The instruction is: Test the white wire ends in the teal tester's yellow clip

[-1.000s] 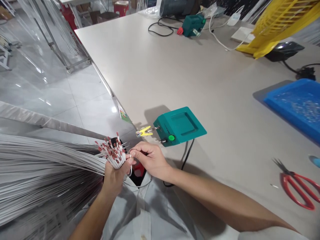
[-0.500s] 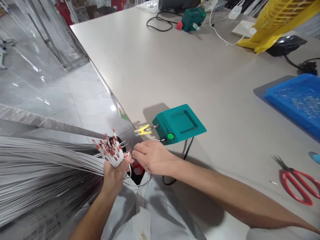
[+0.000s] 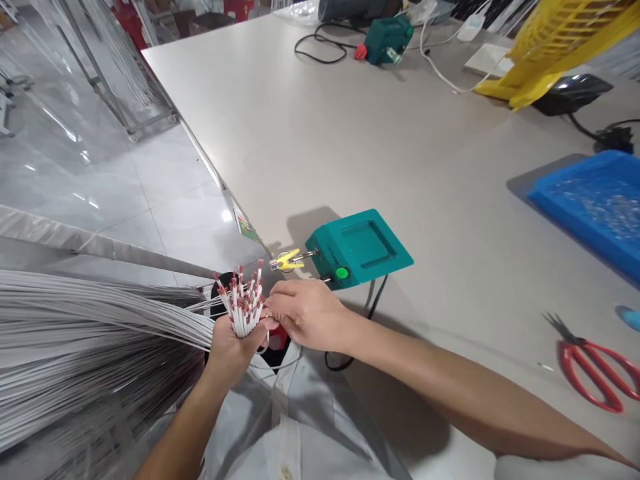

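A bundle of white wires (image 3: 241,325) with reddish, copper-like tips stands upright in my left hand (image 3: 231,353), whose fingers are wrapped round it. My right hand (image 3: 307,312) is pinched closed at my left fingertips, just right of the bundle; what lies between its fingers is hidden. Just beyond my right hand, at the table's edge, sits a green device (image 3: 360,247) with a green button (image 3: 343,273). A yellow clip (image 3: 288,260) sticks out from its side toward the wire tips.
Long white wires (image 3: 90,313) hang in a thick mass at left. Red-handled scissors (image 3: 595,367) and a blue tray (image 3: 595,200) lie on the table (image 3: 440,167) at right. Farther back are another green device (image 3: 387,40) and a yellow basket (image 3: 565,47).
My left hand has moved slightly right with the bundle, and the wire tips now stand closer to my right hand. My right fingers now meet my left fingertips.
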A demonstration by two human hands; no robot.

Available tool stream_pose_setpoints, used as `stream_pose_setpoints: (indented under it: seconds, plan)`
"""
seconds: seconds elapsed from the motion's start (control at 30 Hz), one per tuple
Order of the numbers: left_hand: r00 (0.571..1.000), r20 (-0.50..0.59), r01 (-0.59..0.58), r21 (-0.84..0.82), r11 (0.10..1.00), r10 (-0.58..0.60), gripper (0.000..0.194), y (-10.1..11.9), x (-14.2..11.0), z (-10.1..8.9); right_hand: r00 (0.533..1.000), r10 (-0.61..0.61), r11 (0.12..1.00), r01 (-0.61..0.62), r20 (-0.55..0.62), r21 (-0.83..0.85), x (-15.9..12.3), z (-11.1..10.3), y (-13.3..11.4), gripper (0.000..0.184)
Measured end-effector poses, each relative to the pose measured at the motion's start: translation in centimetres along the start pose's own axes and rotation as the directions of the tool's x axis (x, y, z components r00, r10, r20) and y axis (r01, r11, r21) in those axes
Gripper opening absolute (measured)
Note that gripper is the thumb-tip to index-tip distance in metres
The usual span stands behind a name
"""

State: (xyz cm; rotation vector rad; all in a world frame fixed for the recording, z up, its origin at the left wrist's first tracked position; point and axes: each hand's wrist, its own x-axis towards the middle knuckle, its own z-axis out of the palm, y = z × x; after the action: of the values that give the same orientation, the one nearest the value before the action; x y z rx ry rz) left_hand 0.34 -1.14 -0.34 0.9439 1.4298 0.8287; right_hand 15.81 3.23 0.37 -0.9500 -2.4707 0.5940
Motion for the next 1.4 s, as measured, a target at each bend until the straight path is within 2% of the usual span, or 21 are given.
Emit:
stream_pose_setpoints:
  seconds: [0.1, 0.2, 0.33, 0.43, 0.53, 0.63, 0.73, 0.87, 1.03, 1.2, 1.4]
  plan:
    - [1.000, -0.025, -0.014, -0.038, 0.999, 0.013, 0.013, -0.4, 0.0, 0.2, 0.989, -0.148, 0.953, 0.150, 0.027, -0.263, 0.0, -0.1, 0.0, 0.019]
    - [0.999, -0.033, -0.021, -0.097, 0.995, 0.018, 0.012, -1.1, 0.1, 0.1, 0.982, -0.172, 0.921, 0.187, 0.075, -0.341, -0.1, -0.4, 0.1, 0.020]
    - [0.997, -0.079, -0.027, -0.179, 0.983, 0.013, 0.021, -1.2, 0.4, -0.4, 0.982, -0.122, 0.938, 0.162, 0.144, -0.307, -0.8, -1.3, 0.6, 0.021]
    - [0.998, -0.069, -0.023, -0.175, 0.984, 0.012, 0.029, -0.9, 0.6, -0.7, 0.997, -0.052, 0.924, 0.070, 0.058, -0.377, -0.9, -2.7, 1.0, 0.022]
    - [0.998, -0.055, -0.032, -0.155, 0.987, 0.023, 0.036, -0.6, 0.9, -0.5, 0.999, 0.033, 0.849, -0.045, -0.031, -0.526, -0.1, -4.2, 1.5, 0.023]
    - [0.997, -0.067, -0.048, -0.166, 0.985, 0.037, 0.042, -0.3, 1.1, -0.1, 0.992, 0.110, 0.791, -0.048, 0.065, -0.610, 1.0, -5.3, 2.2, 0.025]
    - [0.996, -0.072, -0.062, -0.151, 0.987, 0.052, 0.049, 0.0, 1.5, 0.3, 0.980, 0.136, 0.789, -0.018, 0.146, -0.615, 1.7, -5.7, 3.0, 0.020]
    - [0.996, -0.083, -0.052, -0.179, 0.983, 0.038, 0.057, 0.5, 2.4, 0.8, 0.982, 0.078, 0.784, 0.047, 0.173, -0.619, 2.3, -5.8, 3.7, 0.010]
    - [0.993, -0.099, -0.076, -0.170, 0.982, 0.060, 0.050, 1.0, 3.5, 1.4, 0.993, 0.038, 0.872, 0.022, 0.112, -0.489, 2.8, -6.0, 3.9, 0.013]
    - [0.992, -0.103, -0.087, -0.190, 0.978, 0.068, 0.045, 1.4, 4.0, 1.8, 0.981, 0.040, 0.873, 0.059, 0.190, -0.485, 3.3, -5.8, 4.5, 0.020]
    - [0.992, -0.116, -0.065, -0.170, 0.983, 0.045, 0.049, 1.8, 4.3, 2.1, 0.982, 0.034, 0.891, 0.053, 0.184, -0.451, 3.3, -5.7, 5.1, 0.028]
